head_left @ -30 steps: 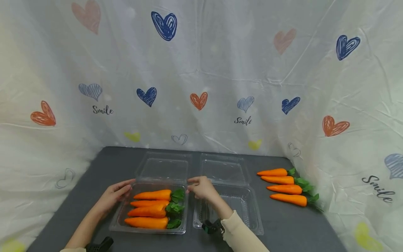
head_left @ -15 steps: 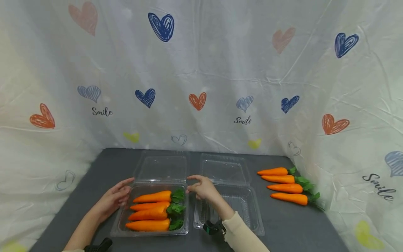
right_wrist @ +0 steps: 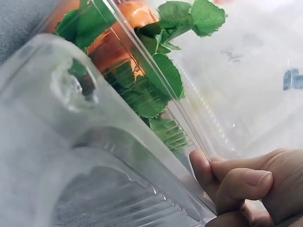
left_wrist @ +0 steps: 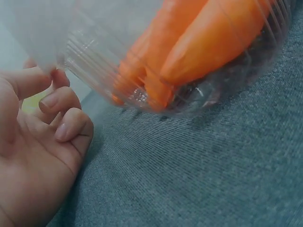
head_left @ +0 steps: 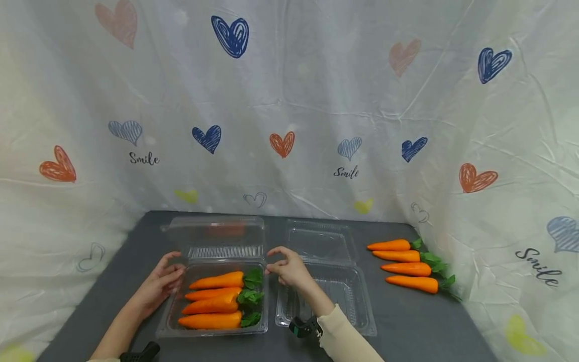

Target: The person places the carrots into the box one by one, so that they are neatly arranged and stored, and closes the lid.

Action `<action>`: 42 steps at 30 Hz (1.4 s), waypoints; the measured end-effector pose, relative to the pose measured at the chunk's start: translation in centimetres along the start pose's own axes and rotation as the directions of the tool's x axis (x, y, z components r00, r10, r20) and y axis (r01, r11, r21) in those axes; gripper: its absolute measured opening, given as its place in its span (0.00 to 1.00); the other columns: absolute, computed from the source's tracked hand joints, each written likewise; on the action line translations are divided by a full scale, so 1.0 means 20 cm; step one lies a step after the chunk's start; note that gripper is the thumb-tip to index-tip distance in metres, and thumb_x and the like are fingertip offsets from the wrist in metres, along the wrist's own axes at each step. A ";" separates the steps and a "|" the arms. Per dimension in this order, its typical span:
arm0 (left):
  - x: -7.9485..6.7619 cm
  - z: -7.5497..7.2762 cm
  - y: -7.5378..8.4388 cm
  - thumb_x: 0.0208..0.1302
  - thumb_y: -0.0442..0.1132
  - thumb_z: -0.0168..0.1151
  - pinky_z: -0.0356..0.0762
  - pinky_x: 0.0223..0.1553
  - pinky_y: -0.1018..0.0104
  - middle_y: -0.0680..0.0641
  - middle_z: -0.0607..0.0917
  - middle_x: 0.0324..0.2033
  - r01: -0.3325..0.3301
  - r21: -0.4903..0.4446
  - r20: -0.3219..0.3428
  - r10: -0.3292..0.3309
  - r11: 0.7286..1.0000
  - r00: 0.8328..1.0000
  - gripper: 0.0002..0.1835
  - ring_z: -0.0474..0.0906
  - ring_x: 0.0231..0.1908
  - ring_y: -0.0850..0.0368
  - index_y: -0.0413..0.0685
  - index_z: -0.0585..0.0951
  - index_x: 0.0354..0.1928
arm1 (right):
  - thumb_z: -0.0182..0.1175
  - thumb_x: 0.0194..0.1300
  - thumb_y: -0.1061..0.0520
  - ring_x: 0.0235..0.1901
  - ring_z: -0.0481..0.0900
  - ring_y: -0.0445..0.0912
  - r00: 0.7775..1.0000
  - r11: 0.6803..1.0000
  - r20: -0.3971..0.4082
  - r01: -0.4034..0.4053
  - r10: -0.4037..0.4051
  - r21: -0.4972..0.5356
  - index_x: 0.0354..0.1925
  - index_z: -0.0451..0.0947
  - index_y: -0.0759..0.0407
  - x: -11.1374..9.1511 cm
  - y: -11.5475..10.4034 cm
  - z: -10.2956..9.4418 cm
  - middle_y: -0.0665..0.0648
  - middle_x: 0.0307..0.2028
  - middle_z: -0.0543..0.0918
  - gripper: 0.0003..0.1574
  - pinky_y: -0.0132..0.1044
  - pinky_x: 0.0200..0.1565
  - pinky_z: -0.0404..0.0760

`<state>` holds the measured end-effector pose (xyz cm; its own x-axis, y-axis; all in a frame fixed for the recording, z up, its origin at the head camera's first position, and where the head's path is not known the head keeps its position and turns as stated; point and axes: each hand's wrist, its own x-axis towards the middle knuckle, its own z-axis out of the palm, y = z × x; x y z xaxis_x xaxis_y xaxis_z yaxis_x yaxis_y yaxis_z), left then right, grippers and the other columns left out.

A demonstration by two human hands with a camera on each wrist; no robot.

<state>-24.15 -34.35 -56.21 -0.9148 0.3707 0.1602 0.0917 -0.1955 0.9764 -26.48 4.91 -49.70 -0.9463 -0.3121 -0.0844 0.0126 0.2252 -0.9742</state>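
Note:
A clear plastic clamshell container [head_left: 165, 324] with several orange carrots [head_left: 212, 304] in it, green tops to the right, stands at the left of the table. Its hinged lid [head_left: 217, 236] is tilted up at the back. My left hand [head_left: 156, 287] pinches the lid's edge at the left, near the hinge; in the left wrist view, thumb and index finger [left_wrist: 33, 81] meet on the clear plastic while the other fingers curl. On the right side, my right hand [head_left: 291, 271] pinches the lid's edge between thumb and index finger, as the right wrist view shows [right_wrist: 251, 182].
A second clear clamshell container [head_left: 362, 301] lies open just right of the first, its lid [head_left: 321, 244] flat behind it. Several more carrots [head_left: 409, 270] lie in a row at the table's right. A white curtain [head_left: 307, 100] printed with hearts hangs behind the grey table [head_left: 452, 332].
The left container's lid has risen from lying flat behind to a tilted stance. Both hands stay near the hinge corners with slight finger shifts. The carrots have not moved.

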 end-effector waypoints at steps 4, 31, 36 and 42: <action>-0.01 0.00 0.03 0.88 0.38 0.43 0.64 0.26 0.60 0.60 0.77 0.38 0.042 0.078 -0.032 -0.040 0.996 0.999 0.10 0.61 0.23 0.58 0.62 0.67 0.61 | 0.63 0.73 0.69 0.09 0.60 0.37 1.000 1.000 -0.006 0.020 -0.020 -0.019 0.54 0.80 0.63 0.01 0.00 0.00 0.63 0.31 0.91 0.13 0.30 0.17 0.63; -0.35 0.04 0.15 0.83 0.25 0.41 0.78 0.56 0.73 0.84 0.57 0.74 0.008 0.196 0.286 -0.064 0.981 0.956 0.40 0.74 0.59 0.73 0.59 0.41 0.86 | 0.69 0.57 0.74 0.27 0.82 0.39 0.983 0.912 0.182 0.099 -0.027 -0.399 0.74 0.63 0.69 -0.45 -0.16 0.14 0.71 0.57 0.83 0.49 0.33 0.28 0.81; -0.46 0.08 0.11 0.86 0.28 0.41 0.80 0.52 0.73 0.80 0.68 0.70 0.041 0.317 0.109 -0.079 0.947 0.991 0.35 0.73 0.60 0.80 0.50 0.45 0.87 | 0.59 0.61 0.74 0.20 0.72 0.38 0.982 0.859 0.063 0.188 -0.179 -0.477 0.53 0.70 0.65 -0.52 -0.09 0.26 0.59 0.32 0.83 0.22 0.33 0.21 0.74; -0.54 0.21 0.06 0.85 0.34 0.50 0.80 0.33 0.65 0.61 0.82 0.38 0.195 0.436 -0.310 -0.057 0.878 0.949 0.11 0.80 0.35 0.63 0.42 0.76 0.61 | 0.53 0.76 0.63 0.22 0.74 0.38 0.966 0.866 0.066 0.254 -0.251 -0.430 0.61 0.68 0.70 -0.48 0.21 0.36 0.56 0.28 0.81 0.20 0.37 0.24 0.77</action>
<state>-12.55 -34.84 -56.10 -0.9953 0.0817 0.0517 0.0738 0.2968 0.9521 -15.07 2.30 -54.55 -0.8959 -0.4185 0.1490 -0.3685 0.5126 -0.7755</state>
